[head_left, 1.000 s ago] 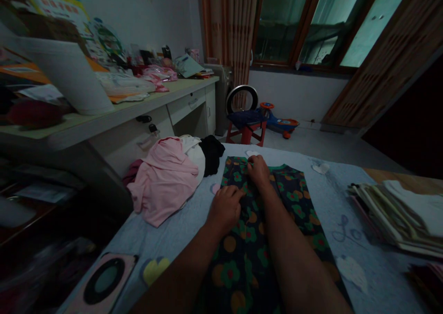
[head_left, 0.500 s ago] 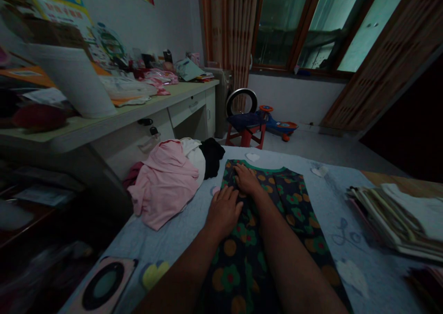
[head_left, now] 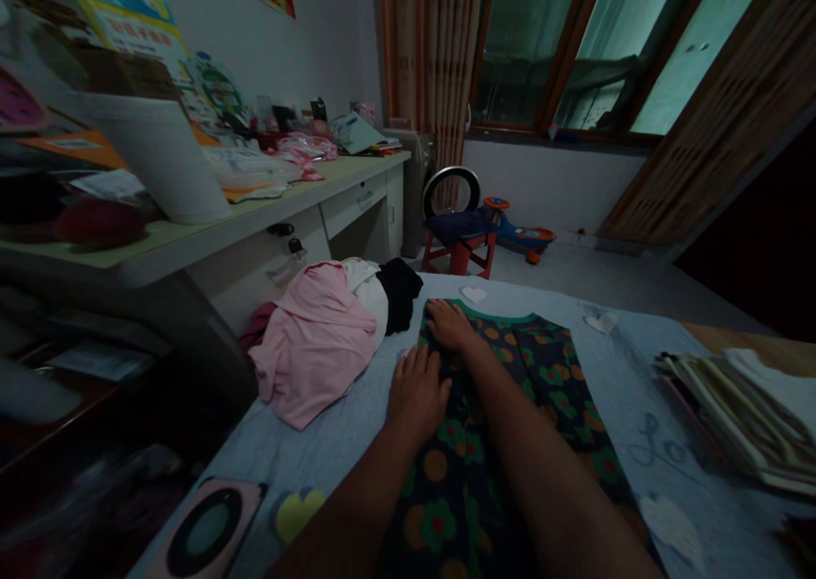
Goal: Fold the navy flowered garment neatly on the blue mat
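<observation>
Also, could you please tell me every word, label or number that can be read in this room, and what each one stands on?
"Lo" in blue script on the pale blue bedsheet; any letters after it are too faint to read.
The printing on the wall poster is too blurred to read.

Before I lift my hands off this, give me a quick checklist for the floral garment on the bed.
1. Both hands placed: ok. The left hand and right hand rest on the garment.
2. Dark floral garment lying spread out: ok. It lies on the pale blue bedsheet.
3. Green neckband at the far end: ok.
4. Pink garment off the floral one: ok. It sits in a heap to the left.
5. Black garment off the floral one: cannot tell. It lies very near the top corner.
6. Middle smooth: cannot tell. The forearms cover it.
</observation>
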Demonstrator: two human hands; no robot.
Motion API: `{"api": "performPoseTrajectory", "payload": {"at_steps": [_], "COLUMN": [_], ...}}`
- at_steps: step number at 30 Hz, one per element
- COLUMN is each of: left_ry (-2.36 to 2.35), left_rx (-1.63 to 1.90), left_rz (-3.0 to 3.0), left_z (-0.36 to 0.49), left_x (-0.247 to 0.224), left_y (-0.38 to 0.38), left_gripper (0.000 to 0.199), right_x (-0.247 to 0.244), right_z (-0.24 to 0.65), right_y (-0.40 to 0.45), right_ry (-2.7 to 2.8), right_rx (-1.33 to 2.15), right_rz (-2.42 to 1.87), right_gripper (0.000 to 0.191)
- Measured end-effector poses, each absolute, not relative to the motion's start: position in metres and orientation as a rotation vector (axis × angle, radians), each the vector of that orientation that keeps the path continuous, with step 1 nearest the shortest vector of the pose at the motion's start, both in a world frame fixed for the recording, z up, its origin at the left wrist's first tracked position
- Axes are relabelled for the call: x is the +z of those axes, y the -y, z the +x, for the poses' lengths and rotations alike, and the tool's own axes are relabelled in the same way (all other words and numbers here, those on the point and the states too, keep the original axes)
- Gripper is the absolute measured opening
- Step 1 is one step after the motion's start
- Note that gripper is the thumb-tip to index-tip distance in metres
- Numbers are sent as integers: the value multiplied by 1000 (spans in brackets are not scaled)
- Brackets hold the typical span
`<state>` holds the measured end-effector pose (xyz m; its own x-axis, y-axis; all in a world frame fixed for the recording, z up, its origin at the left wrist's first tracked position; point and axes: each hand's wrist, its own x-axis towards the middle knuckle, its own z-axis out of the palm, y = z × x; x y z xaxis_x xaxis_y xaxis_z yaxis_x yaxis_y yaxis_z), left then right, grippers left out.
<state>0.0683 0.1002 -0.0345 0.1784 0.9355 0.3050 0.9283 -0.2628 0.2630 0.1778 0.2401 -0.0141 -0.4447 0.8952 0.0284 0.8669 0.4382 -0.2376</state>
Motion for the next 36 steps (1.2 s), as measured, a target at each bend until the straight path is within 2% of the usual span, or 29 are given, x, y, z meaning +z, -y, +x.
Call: {"api": "performPoseTrajectory", "payload": {"at_steps": [9, 12, 15, 18, 22, 27, 31, 36], "left_ry": [-1897, -1896, -1859, -1662, -1398, -1356, -1350, -1312], "left_rx": [615, 637, 684, 766, 776, 748, 777, 863], "left_rz": [2376, 2374, 2388, 2441, 2443, 2386, 2351, 2328], "left_z": [67, 66, 64, 63, 62, 62, 60, 59], "left_x": [-31, -33, -33, -31, -32, -34, -36, -36], "left_y": [-99, -99, -101, -105, -109, -112, -114, -115], "left_gripper": [37, 37, 39, 45, 53, 48, 43, 38], "right_x": [-23, -15, -1, 16, 32, 29, 18, 9], "right_z": [175, 182, 194, 211, 227, 225, 212, 201], "right_y": [-260, -259, -250, -230, -181, -108, -75, -66], "right_ry": [2528, 2347, 2128, 2146, 2350, 2435, 2262, 2074], "right_rx": [308, 416, 383, 334, 419, 527, 374, 253], "right_rz": [-1414, -1443, -1538, -1629, -1715, -1899, -2070, -2167], "right_gripper": [48, 47, 42, 24, 15, 13, 24, 20]}}
